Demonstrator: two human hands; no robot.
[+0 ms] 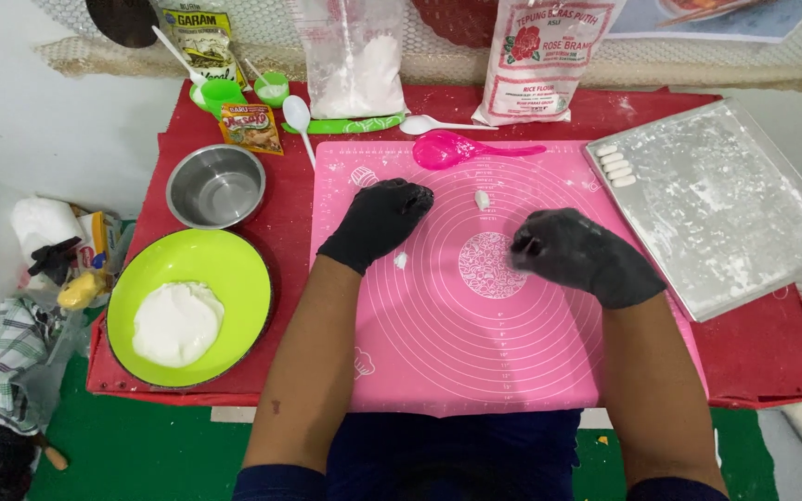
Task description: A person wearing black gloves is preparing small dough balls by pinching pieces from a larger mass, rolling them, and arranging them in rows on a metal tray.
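Both my hands wear black gloves and rest over a pink silicone baking mat (457,353). My left hand (384,218) is curled palm down on the mat, and what it covers is hidden. My right hand (573,249) has its fingertips pinched together near the mat's middle circle; a bit of white shows at the fingertips. A small piece of white dough (482,199) lies on the mat between and beyond the hands. A smaller white bit (400,261) lies by my left wrist.
A green bowl (234,269) holding white dough sits at left, behind it an empty steel bowl (216,186). A floured metal tray (726,209) with several shaped dough pieces (614,164) stands at right. A pink spoon (457,148), white spoons, flour bags and green cups line the back.
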